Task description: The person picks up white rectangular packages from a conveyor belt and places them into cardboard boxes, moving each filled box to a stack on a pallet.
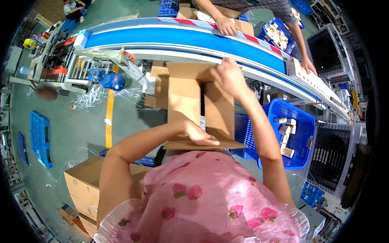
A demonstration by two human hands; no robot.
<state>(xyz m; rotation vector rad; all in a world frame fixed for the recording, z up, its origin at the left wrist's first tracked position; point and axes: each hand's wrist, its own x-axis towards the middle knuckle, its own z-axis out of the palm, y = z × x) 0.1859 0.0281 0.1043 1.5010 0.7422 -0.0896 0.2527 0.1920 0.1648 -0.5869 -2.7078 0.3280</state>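
In front of me stands a brown cardboard box (184,99). Its two long side flaps lean inward over the opening, with a narrow dark gap between them. The far flap and the near flap (227,144) stick outward. Something pale shows through the gap, too little of it to name. My left hand (200,135) rests on the near end of the box, fingers stretched out along the near flap. Over the far right corner is my right hand (231,77), bent at the wrist. Motion smears its fingers, and whether they grip the flap cannot be made out.
Beyond the box runs a blue conveyor belt (178,37). Across it, a person's hand (226,26) rests on the rail; the other touches a row of white boxes (304,73). A blue basket (311,121) with small cartons stands right. Stacked cardboard boxes (81,182) stand left.
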